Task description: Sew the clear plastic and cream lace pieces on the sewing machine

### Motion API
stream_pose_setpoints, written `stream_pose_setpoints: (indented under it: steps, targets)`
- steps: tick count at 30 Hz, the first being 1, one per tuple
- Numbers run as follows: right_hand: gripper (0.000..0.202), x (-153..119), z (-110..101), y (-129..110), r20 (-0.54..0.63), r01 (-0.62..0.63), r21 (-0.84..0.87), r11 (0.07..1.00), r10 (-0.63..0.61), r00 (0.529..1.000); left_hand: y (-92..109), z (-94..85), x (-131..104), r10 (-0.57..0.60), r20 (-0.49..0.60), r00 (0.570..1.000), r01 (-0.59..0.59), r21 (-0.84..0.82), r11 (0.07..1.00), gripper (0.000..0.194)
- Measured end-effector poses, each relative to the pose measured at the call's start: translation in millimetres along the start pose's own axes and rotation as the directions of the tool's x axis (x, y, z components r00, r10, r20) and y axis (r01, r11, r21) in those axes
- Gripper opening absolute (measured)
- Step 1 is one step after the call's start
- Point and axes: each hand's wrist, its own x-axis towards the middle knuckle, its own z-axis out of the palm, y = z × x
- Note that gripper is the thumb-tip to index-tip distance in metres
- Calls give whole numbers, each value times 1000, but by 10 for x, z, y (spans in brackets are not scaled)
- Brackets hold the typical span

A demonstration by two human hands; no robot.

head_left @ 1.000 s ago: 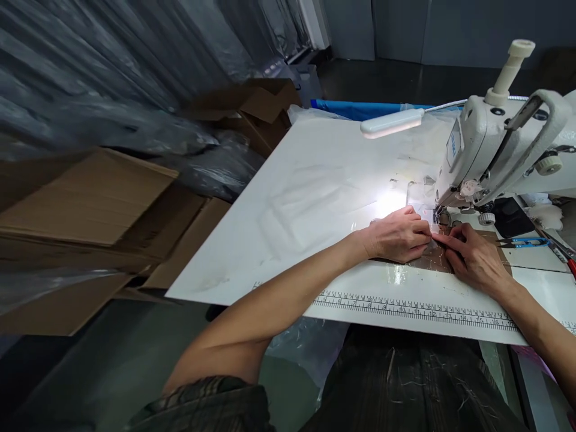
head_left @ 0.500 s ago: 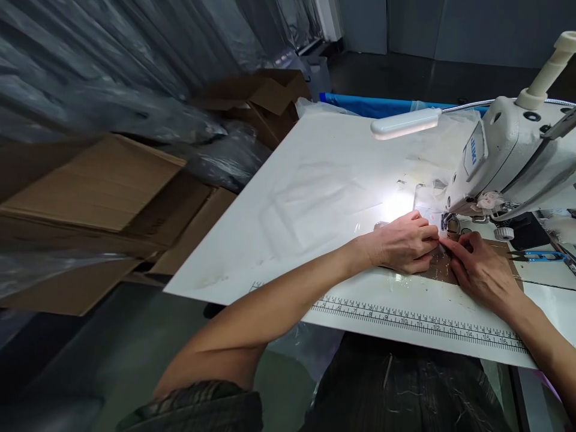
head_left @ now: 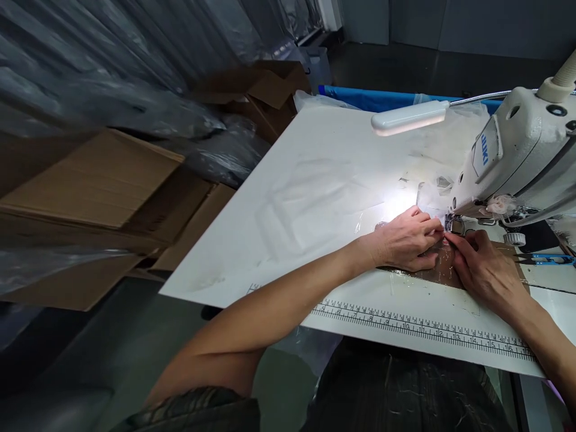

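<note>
A white sewing machine (head_left: 517, 144) stands at the right of the white table (head_left: 315, 174). Just in front of its needle area, my left hand (head_left: 409, 239) has its fingers curled and pressed together at a thin, pale sheer material (head_left: 434, 201). Close beside it, my right hand (head_left: 488, 264) has thumb and index finger brought together at the edge of the same spot. What lies between the fingertips is too small to make out. Both hands rest over a brown plate (head_left: 443, 270) with bits of thread on it.
A lamp (head_left: 409, 118) lights the work area. Blue thread snips (head_left: 546, 259) lie right of my right hand. A printed ruler (head_left: 423, 327) runs along the near edge. Open cardboard boxes (head_left: 94, 180) and plastic sheeting (head_left: 135, 54) are at the left.
The view has shifted slightly, so the machine appears larger and farther right. My hands stay together by the needle area, with only small finger movement.
</note>
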Motion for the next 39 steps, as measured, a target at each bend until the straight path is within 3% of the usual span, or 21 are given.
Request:
stream_pose_setpoints:
  steps: [12, 18, 22, 26, 30, 34, 37, 39]
  targets:
    - [44, 58, -62, -20, 73, -20, -35, 999, 23, 997, -26, -8, 43, -52, 30, 998, 53, -30, 998, 41]
    - [42, 42, -137, 161, -47, -32, 348, 937, 51, 998, -37, -24, 59, -85, 60, 995, 85, -1, 996, 47]
    - [51, 119, -215, 258, 64, -166, 497, 852, 155, 986, -53, -27, 67, -88, 58, 994, 87, 9, 996, 49]
    - [59, 187, -195, 324, 164, -341, 579, 741, 304, 939, -65, -17, 67, -92, 56, 994, 91, 12, 996, 50]
    - [60, 52, -170, 345, 208, -350, 643, 681, 284, 936, -80, -22, 62, -90, 62, 994, 91, -3, 996, 51]
    - [47, -221, -68, 270, 1, -173, 645, 744, 225, 974, -105, -31, 63, -111, 82, 990, 114, -27, 993, 54]
    - [37, -357, 70, 187, -230, -45, 563, 825, 209, 950, -128, -6, 64, -131, 63, 989, 135, -66, 989, 53]
    - [35, -386, 139, 145, -320, -7, 471, 882, 178, 931, -150, 29, 62, -153, 29, 988, 156, -111, 982, 49]
